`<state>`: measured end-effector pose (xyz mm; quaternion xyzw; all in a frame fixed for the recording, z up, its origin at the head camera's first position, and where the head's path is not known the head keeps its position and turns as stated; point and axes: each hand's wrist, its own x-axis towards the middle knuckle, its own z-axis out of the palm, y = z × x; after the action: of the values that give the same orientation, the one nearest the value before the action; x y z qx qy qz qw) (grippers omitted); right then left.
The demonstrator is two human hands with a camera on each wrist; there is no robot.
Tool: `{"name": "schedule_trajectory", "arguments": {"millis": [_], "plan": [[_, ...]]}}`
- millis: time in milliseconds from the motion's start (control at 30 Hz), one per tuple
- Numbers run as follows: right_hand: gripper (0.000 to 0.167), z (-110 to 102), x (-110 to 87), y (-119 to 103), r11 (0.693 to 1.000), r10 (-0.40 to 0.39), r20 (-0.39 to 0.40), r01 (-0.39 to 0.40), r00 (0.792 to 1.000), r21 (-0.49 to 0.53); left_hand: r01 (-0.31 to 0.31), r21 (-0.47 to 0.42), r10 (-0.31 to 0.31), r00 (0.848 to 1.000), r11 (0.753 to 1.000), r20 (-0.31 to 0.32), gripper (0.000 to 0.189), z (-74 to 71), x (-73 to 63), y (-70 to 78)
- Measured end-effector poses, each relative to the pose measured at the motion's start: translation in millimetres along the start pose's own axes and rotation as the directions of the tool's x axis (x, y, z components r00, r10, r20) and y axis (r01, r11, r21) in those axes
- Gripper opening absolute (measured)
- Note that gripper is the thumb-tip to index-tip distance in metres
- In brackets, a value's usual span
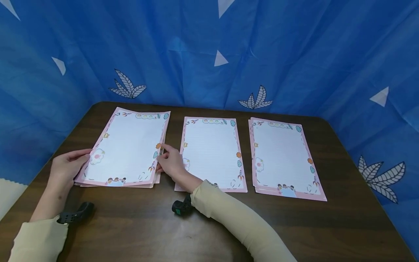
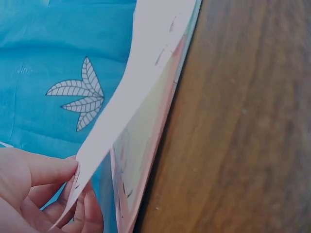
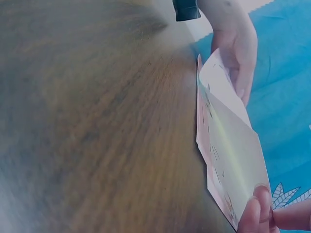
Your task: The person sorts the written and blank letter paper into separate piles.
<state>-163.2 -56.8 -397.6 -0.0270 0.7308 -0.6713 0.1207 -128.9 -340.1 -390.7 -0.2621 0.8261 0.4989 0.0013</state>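
A sheet of paper (image 1: 129,147) with a pink decorated border is raised over the left stack on the table. My left hand (image 1: 68,167) pinches its left edge between thumb and fingers; in the left wrist view that edge of the sheet (image 2: 104,131) curves up from the paper below. The right hand (image 1: 170,162) pinches the same sheet's right edge. In the right wrist view the right fingers (image 3: 262,208) hold the near edge, and the left hand (image 3: 235,53) shows at the far side. Beneath lie more pink-bordered sheets (image 1: 157,178), slightly offset.
A middle sheet (image 1: 212,153) lies flat, partly covered by the right forearm. At the right is another stack of matching sheets (image 1: 284,156). All lie on a dark wooden table (image 1: 131,222). A blue curtain (image 1: 196,54) with leaf prints hangs behind and at the sides.
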Motion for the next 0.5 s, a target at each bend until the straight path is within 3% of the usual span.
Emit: {"name": "schedule_trajectory", "arguments": {"millis": [233,500], "plan": [[0.049,-2,0.9,-1,0.997,-0.018,0.005,0.018,1.000,-0.073,-0.058,0.061,0.058,0.998,0.996,-0.002,0.050,1.4,0.2,-3.7],[0.049,-4,-11.5,-3,0.985,-0.051,0.000,0.051,0.999,-0.163,-0.064,0.131,0.065,0.998,0.989,0.003,0.053,-2.3,6.3,-9.1]]}}
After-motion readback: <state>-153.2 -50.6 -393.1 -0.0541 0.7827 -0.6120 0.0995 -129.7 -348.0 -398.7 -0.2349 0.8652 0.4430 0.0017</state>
